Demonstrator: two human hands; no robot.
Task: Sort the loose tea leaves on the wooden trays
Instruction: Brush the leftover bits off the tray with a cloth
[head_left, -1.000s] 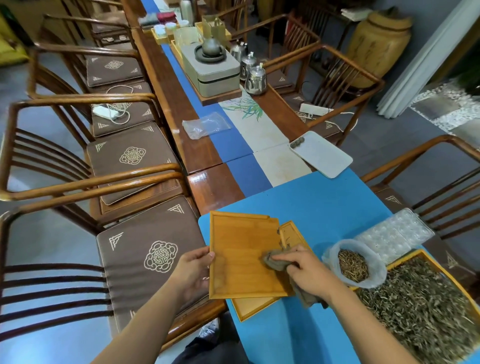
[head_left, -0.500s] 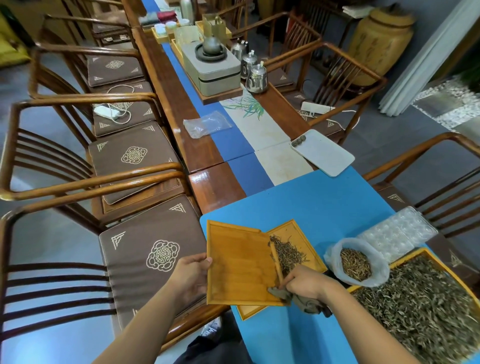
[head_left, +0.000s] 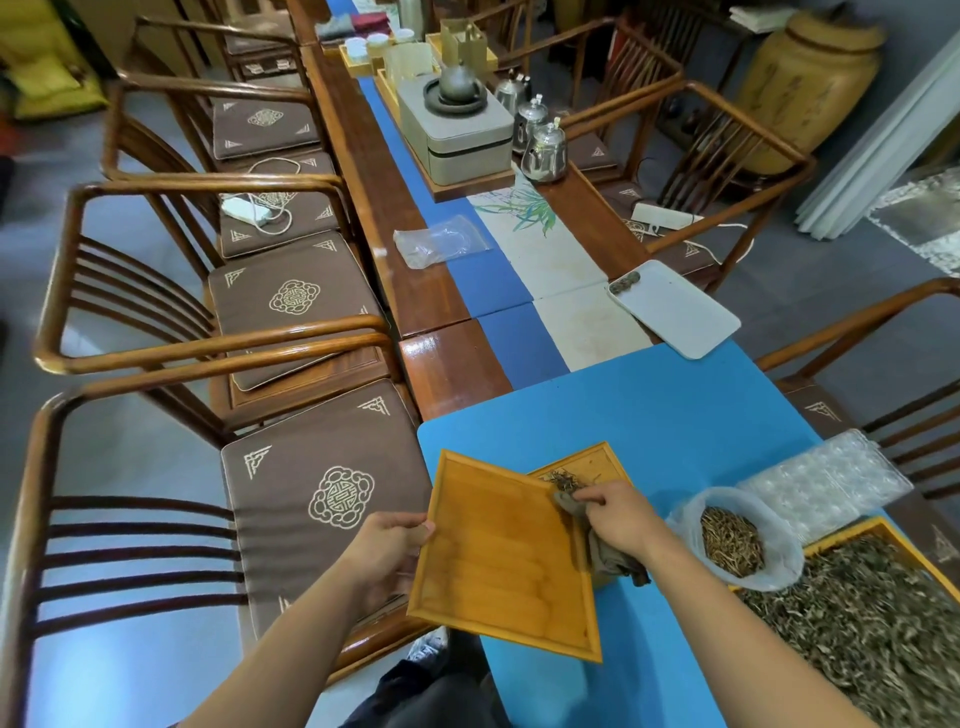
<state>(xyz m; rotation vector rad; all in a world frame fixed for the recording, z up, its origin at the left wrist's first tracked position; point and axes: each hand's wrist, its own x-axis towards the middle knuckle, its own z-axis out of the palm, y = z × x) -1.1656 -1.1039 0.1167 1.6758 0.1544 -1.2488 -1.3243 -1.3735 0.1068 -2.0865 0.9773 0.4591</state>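
My left hand (head_left: 390, 545) grips the left edge of a bare wooden tray (head_left: 498, 561), held tilted over the blue mat. My right hand (head_left: 618, 514) is closed on a grey-brown cloth (head_left: 610, 558) at that tray's right rim. Under the held tray lies a second wooden tray (head_left: 597, 462) with a small heap of tea leaves (head_left: 566, 482) beside my fingers. A clear bag of golden tea leaves (head_left: 731, 540) stands to the right. A large tray of grey-green loose leaves (head_left: 862, 623) fills the lower right corner.
A clear plastic mould sheet (head_left: 826, 483) lies behind the bag. A white tray (head_left: 675, 309) and a plastic bag (head_left: 441, 241) sit farther up the long table, with a tea set (head_left: 457, 124) and metal pots beyond. Wooden chairs (head_left: 291, 499) line both sides.
My right hand with the cloth has slid from the held tray's lower right corner up along its right rim. The tray has tilted a little, and less of the lower tray's leaves shows.
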